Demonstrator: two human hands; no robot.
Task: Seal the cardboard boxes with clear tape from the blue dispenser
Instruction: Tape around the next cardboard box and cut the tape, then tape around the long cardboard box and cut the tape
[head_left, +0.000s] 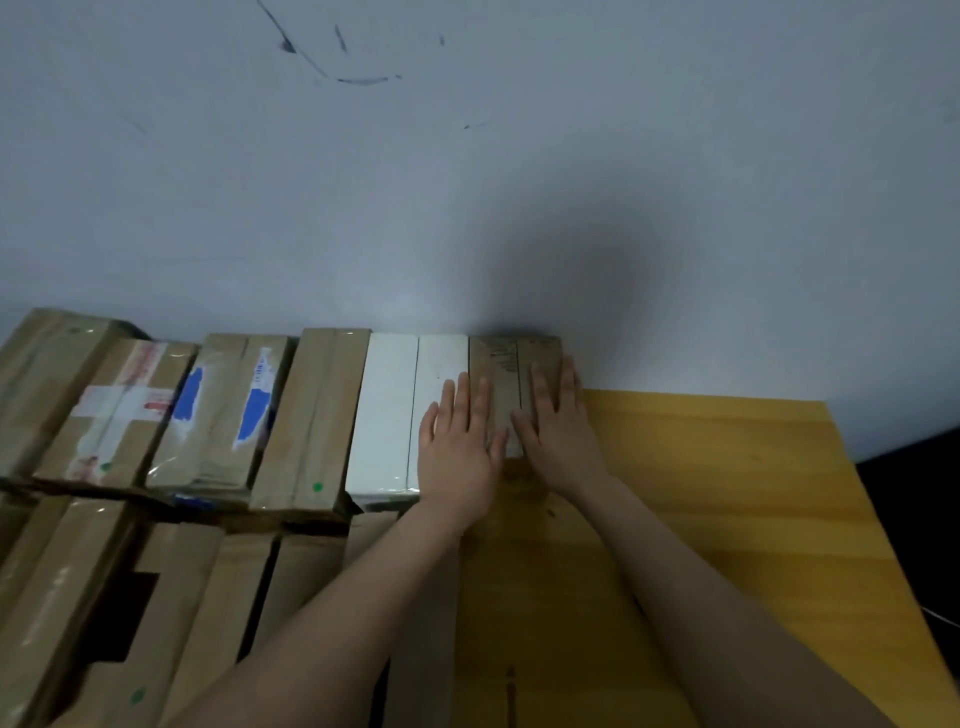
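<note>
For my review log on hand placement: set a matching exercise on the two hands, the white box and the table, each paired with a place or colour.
1 left hand
2 right hand
3 white box
4 table

a yellow
b flat on the end brown box only
c second from the back row's right end
d flat, across white box and end brown box

Pairs: 1-d, 2-b, 3-c, 4-a
</note>
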